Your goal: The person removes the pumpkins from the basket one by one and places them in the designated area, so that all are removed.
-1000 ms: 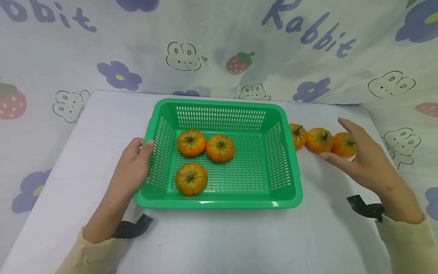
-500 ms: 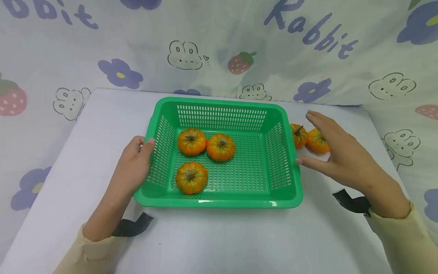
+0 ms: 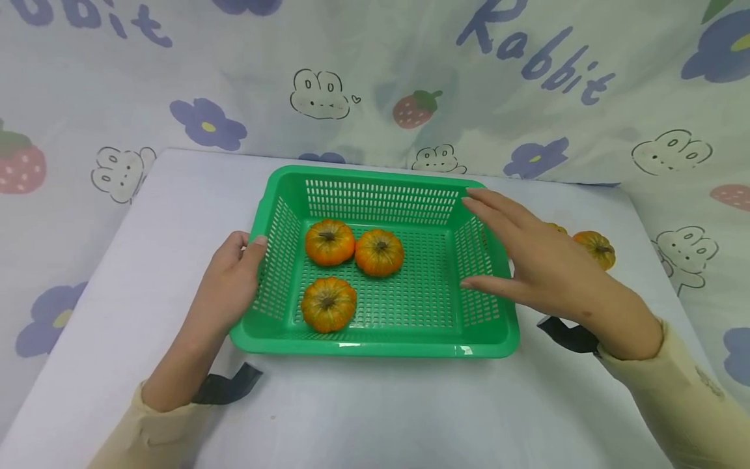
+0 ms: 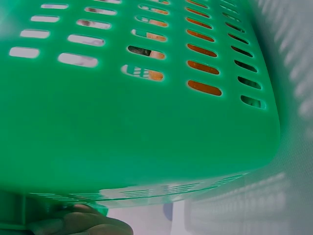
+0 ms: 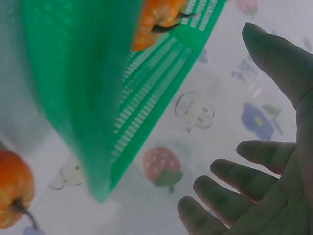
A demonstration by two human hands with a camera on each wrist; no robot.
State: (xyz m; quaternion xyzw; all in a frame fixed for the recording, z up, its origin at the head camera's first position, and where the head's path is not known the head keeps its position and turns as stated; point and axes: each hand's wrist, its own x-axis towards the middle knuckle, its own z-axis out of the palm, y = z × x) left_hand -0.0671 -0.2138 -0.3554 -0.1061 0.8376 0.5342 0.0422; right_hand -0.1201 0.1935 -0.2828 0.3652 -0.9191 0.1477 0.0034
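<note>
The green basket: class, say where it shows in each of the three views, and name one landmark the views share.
Head: the green basket sits mid-table, the left hand gripping its left rim.
Left wrist: its slotted wall fills nearly the whole picture.
Right wrist: it takes the upper left, beside the open right hand.
Shared landmark: orange pumpkins inside the basket.
</note>
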